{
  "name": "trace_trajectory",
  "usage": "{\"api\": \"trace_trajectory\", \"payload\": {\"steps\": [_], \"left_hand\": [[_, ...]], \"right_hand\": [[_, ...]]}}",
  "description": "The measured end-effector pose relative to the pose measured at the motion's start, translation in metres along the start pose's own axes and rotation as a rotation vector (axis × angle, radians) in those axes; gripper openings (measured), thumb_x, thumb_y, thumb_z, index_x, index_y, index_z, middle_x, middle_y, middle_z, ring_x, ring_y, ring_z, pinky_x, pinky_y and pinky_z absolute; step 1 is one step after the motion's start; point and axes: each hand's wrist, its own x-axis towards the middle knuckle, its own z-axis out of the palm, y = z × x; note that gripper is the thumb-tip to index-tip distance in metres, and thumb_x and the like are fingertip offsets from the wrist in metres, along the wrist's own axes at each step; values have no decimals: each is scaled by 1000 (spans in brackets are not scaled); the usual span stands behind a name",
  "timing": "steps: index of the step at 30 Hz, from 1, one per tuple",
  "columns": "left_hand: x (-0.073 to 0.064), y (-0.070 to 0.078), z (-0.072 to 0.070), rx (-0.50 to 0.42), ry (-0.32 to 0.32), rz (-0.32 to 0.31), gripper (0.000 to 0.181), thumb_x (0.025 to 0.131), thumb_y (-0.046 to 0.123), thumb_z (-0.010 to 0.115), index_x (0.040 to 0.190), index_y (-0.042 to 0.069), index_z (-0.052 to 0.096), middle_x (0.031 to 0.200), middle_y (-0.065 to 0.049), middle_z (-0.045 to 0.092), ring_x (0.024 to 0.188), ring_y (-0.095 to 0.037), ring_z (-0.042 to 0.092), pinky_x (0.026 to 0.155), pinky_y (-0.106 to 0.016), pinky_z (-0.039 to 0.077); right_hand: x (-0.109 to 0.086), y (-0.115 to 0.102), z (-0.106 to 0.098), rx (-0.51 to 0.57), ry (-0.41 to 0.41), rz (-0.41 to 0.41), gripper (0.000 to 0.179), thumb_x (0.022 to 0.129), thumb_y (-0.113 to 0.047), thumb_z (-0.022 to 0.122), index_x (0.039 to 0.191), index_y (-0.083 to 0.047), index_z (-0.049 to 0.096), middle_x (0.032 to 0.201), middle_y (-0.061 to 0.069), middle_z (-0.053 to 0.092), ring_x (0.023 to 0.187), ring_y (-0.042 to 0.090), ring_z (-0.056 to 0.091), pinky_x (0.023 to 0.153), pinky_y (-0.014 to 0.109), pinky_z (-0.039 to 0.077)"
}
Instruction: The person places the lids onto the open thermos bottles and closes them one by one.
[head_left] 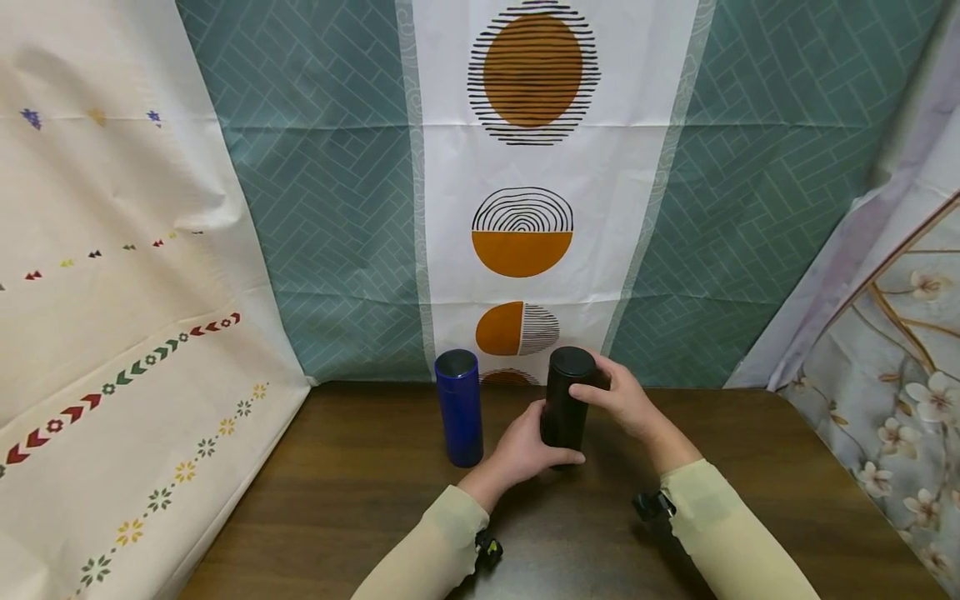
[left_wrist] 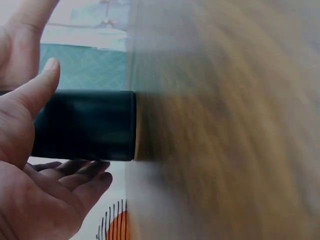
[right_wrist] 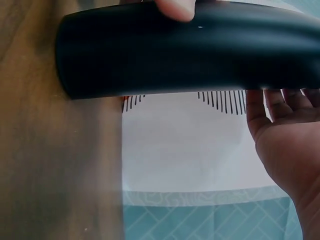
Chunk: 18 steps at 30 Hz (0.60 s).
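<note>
A black flask (head_left: 567, 408) with a dark flat top stands upright on the brown table, its base seemingly on the wood. My left hand (head_left: 521, 446) holds its lower part from the left, thumb across the front and fingers behind. Higher up, my right hand (head_left: 622, 404) grips it from the right, the thumb on the near side near the top. In the right wrist view, the right fingers (right_wrist: 280, 102) pass behind the flask (right_wrist: 170, 55). To the left stands a blue flask (head_left: 460, 412), upright, its top showing a dark, hollow-looking interior within the rim.
The wooden table (head_left: 315, 492) runs back to a green and white patterned cloth (head_left: 337, 250) hanging behind the flasks. An embroidered cream cloth (head_left: 135, 350) borders the left side. On the right hangs a flowered cloth (head_left: 900, 417). Each wrist carries a small black device (head_left: 654, 505).
</note>
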Motion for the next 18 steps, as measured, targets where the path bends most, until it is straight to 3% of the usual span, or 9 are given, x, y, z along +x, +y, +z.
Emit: {"api": "trace_trajectory", "payload": {"steps": [4,9,15,18], "left_hand": [[-11,-1,-6,66,-17,-6,100,85,42,100,164,12,46,154,-10,64,133,-29,66,113,-59,53],[-33,1,-16,225,-60,-10,108,84,51,99,167,8,44,160,-12,59,140,-32,63,114,-60,52],[-62,0,-31,392,-92,-1,111,85,62,94,168,7,45,167,-14,53,150,-34,56,117,-60,50],[-73,-3,-40,434,-114,14,112,84,65,93,167,7,45,167,-13,53,151,-33,55,118,-58,50]], "right_hand": [[-6,6,0,-70,22,5,59,102,-11,75,158,-3,56,144,9,70,129,14,65,109,34,51],[-16,10,0,-126,27,-13,71,103,-10,77,167,-7,46,148,16,67,129,17,66,109,33,51],[-31,13,-1,-205,27,-23,81,101,-9,80,172,-12,39,154,17,63,133,39,63,114,70,44],[-41,15,-3,-252,25,21,86,102,-14,82,173,-11,34,160,18,58,142,46,58,116,75,40]]}}
